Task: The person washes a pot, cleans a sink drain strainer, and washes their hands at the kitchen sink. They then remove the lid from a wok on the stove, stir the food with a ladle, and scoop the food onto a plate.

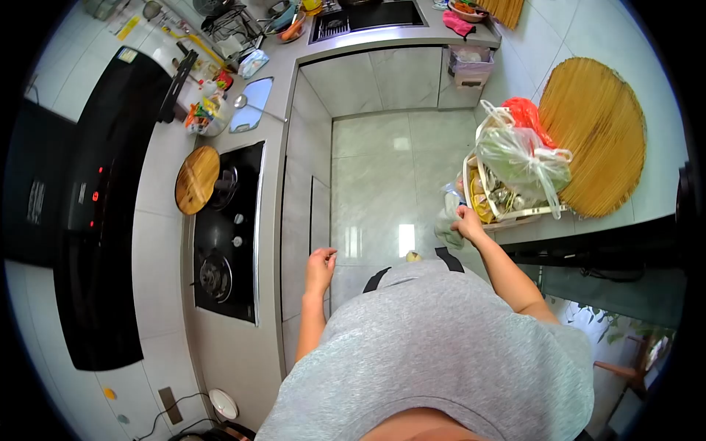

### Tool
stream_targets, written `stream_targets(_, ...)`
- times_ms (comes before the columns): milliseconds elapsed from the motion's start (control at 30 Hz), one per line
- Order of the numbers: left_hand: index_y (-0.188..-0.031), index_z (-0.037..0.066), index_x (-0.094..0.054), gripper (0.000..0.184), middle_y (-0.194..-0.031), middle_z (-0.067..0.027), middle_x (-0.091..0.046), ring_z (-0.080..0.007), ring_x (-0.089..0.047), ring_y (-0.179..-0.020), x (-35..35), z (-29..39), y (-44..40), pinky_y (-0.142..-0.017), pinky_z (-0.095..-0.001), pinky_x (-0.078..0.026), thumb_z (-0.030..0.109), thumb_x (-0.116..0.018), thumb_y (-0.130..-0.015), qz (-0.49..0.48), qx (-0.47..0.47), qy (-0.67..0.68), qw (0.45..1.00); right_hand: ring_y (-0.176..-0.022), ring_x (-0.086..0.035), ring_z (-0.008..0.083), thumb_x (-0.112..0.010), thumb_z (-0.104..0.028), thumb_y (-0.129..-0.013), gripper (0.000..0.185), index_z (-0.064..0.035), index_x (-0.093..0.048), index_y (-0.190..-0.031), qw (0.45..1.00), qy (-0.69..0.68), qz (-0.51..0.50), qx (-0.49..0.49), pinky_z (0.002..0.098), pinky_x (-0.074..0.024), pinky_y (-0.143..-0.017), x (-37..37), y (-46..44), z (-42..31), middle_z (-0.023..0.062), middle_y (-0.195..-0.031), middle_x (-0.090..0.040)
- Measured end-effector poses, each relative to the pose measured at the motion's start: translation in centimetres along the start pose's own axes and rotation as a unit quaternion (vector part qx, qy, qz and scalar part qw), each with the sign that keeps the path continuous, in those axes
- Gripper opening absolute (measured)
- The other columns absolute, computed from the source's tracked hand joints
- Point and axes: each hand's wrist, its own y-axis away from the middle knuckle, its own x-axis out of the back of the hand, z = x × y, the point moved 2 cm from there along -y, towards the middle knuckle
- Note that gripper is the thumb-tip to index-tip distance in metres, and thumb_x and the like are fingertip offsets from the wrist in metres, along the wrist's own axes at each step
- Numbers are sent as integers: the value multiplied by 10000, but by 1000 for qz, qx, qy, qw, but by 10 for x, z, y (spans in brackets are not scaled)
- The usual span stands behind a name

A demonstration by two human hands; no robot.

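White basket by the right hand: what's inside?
Atop the basket: a knotted clear plastic bag, a red bag. Inside, lower: something yellow. What the bags cover is hidden.

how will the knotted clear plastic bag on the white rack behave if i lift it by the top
The clear plastic bag will probably be floppy, since its thin film is creased and gathered. It might swing or sag below the knot, because the green contents bulge underneath. The shiny film could also be slippery in the fingers; its weight is hard to judge.
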Motion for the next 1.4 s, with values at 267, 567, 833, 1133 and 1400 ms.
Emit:
stream_targets(267,-956,44,-690,168,-900,-148,-647,-292,-626,-782,-10,-6,-110,-720,-379,-508,66,-651,-794,-90,28,-76,993,-778,-600,149,-691,37,-608,275,-42,-604,-857,992,-117,-23,-30,287,-465,-745,12,-102,-49,23,-845,-662)
stream_targets(567,-942,62,-693,152,-937,-158,-649,-328,-629,-866,1,-27,-342,-756,-408,-509,91,-640,-802,-90,-25,-70,993,-757,-597,160,-697,28,-634,279,-51,-627,-891,991,-84,14,-104,299,-466,-714,-5,-252,-100,32,-834,-667)
stream_targets(833,-967,28,-678,162,-941,-158,-653,-288,-642,-829,49,-23,-517,-738,-375,-515,75,-627,-820,-68,-52,-53,995,-685,-568,170,-680,0,-615,265,-78,-601,-856,977,-100,166,-85,323,-460,-632,15,-404,-187,31,-778,-628)
stream_targets(1133,-982,16,-668,163,-911,-141,-650,-257,-640,-770,72,-61,-588,-693,-341,-512,43,-625,-827,3,35,9,999,-804,-595,400,-617,-103,-677,247,-79,-524,-904,900,179,379,119,461,-455,-705,157,-635,-299,190,-836,-625)
stream_targets(1400,-973,7,-676,163,-886,-159,-650,-257,-646,-755,61,-77,-595,-683,-344,-517,37,-622,-822,48,209,-16,977,-840,-593,455,-517,-104,-758,190,-63,-557,-938,910,246,319,101,533,-447,-747,121,-868,-306,241,-853,-632)
